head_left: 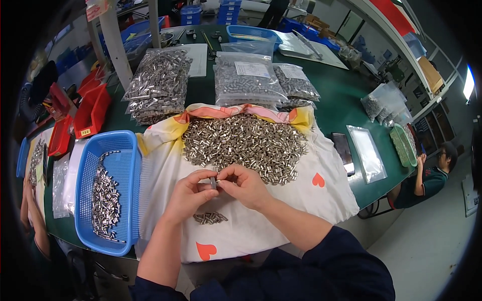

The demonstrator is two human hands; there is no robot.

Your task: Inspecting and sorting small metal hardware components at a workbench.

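Note:
My left hand (193, 193) pinches a short grey metal rod (213, 182) upright between thumb and fingers. Against it, my right hand (244, 186) has its thumb and fingertips closed on a small shiny metal piece (218, 181), mostly hidden by the fingers. Just beyond both hands spreads a big heap of small silvery metal sleeves (246, 145) on a white cloth (281, 210) printed with red hearts. A smaller pile of the same sleeves (210, 217) lies below my left hand. To the left, a blue plastic basket (131, 200) holds more of them.
Clear bags of metal parts (246, 80) stand behind the heap, beside a stack of bagged metal fittings (158, 83). On the right lie a dark phone (343, 153) and a plastic bag (366, 153). Red bins (90, 113) stand at left. Another person (427, 180) sits at right.

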